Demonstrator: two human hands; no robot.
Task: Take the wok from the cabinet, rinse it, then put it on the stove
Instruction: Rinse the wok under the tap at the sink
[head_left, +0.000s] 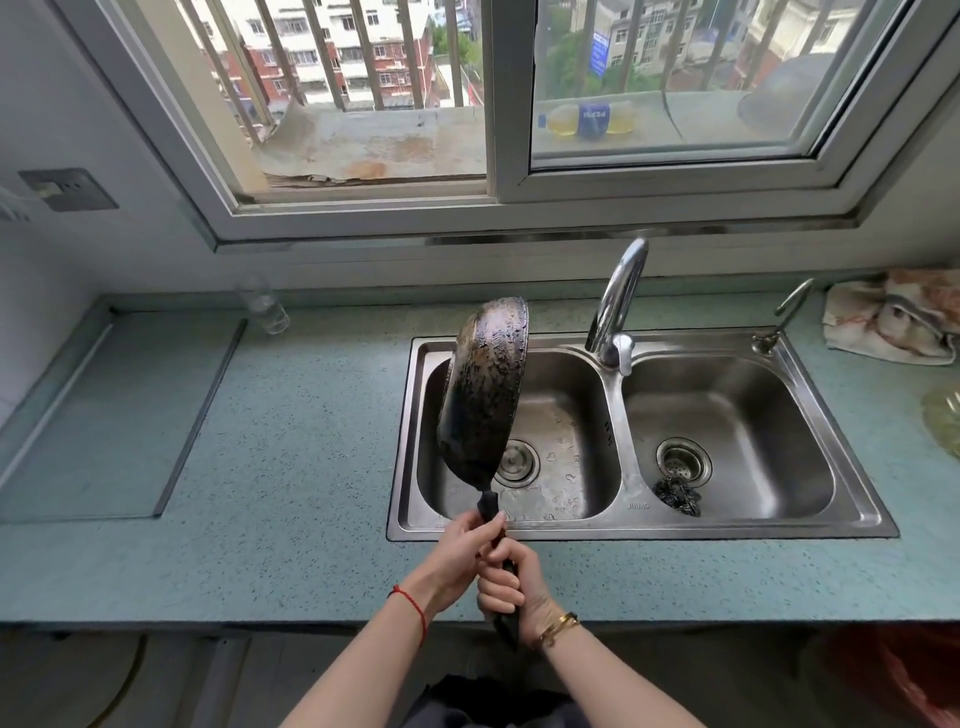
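Your left hand (462, 545) and right hand (511, 584) both clasp the handle of the wet wok (485, 389), tilted on edge above the left sink basin (566, 415). Slick handle could slip; swinging risks striking the faucet (618, 301).

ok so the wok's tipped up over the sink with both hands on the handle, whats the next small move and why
Probably hold the wok on edge over the left basin a moment longer, perhaps with a light shake. Its surface is beaded with water, the faucet shows no stream, and the left hand and right hand both grip the handle. Letting it drain first keeps drips off the counter.
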